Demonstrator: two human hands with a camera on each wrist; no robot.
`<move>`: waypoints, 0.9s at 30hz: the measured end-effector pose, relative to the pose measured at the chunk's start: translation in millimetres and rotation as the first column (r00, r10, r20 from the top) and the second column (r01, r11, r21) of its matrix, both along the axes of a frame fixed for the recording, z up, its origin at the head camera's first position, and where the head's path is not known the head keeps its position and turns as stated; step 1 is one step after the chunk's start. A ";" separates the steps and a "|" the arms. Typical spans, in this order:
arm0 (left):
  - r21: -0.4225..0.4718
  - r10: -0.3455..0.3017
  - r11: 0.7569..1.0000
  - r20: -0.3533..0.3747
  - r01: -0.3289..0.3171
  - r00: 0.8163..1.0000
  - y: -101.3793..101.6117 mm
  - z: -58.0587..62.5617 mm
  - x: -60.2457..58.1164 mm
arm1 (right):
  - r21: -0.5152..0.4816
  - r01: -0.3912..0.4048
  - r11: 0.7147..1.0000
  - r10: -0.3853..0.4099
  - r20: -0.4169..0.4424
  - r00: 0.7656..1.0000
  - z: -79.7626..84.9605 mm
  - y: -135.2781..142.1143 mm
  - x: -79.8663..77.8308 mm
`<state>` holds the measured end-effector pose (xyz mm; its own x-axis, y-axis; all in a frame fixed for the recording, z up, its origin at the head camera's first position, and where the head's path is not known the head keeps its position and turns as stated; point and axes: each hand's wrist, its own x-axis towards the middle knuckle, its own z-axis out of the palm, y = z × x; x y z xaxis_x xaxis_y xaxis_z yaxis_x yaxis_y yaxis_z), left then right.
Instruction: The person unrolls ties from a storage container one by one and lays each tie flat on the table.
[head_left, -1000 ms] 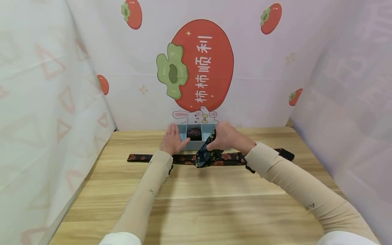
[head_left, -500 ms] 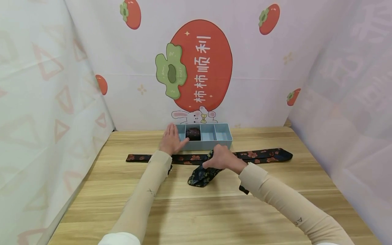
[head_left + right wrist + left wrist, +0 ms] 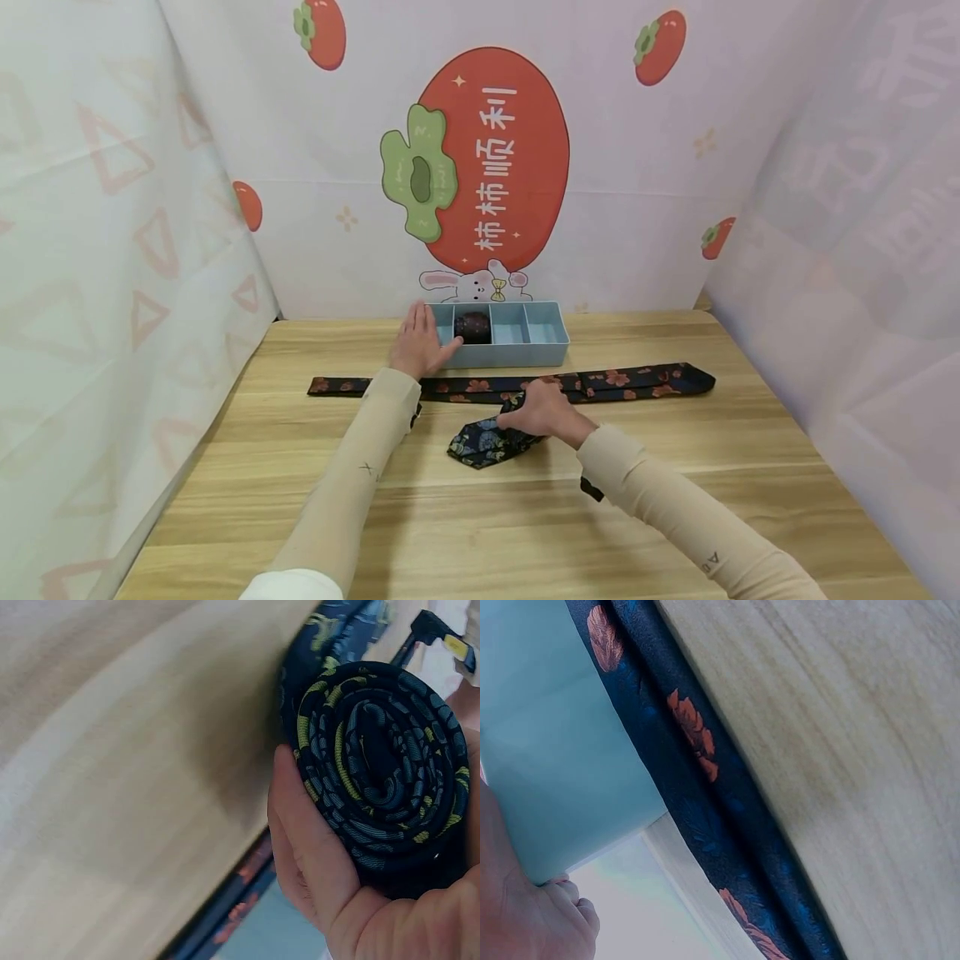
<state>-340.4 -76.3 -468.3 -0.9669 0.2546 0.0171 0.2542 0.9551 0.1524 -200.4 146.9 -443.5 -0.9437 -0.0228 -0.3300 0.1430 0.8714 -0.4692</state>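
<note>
Your R hand (image 3: 542, 412) held the partly rolled, floral-patterned necktie (image 3: 487, 442), while your L hand (image 3: 420, 343), w/ fingers straight, touched the blue 4-compt. box (image 3: 513, 357).

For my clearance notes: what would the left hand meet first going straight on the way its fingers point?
Likely the printed backdrop, behind the blue box that the left hand touches; the gap's depth is unclear.

Wood-grain tabletop (image 3: 480, 542) under hands (image 3: 417, 342). Beyond hands, white back wall (image 3: 637, 158) printed with large red persimmon (image 3: 543, 158), white lettering (image 3: 495, 167), rabbit (image 3: 474, 289) at foot. Whitish sheeting (image 3: 847, 275) flanks hands, faint reddish triangles (image 3: 147, 318) on left.
</note>
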 end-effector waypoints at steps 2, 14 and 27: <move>0.004 -0.003 1.000 -0.001 0.003 1.000 0.2 0.9 0.5 | 0.008 0.010 1.000 -0.010 0.018 1.000 -5.0 0.0 -0.2; 0.005 0.006 1.000 0.011 -0.006 1.000 -0.9 2.0 -3.7 | 0.031 0.036 0.999 -0.036 -0.022 0.999 -13.8 1.8 4.0; 0.105 -0.085 0.990 -0.062 0.091 0.994 -4.5 16.2 6.5 | 0.043 0.018 0.999 -0.018 -0.001 1.000 -9.8 20.8 2.3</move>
<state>-333.9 -80.8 -452.1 -0.9375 0.3322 0.1038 0.3477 0.9074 0.2363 -198.1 167.7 -453.3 -0.9441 0.0085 -0.3297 0.1588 0.8879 -0.4318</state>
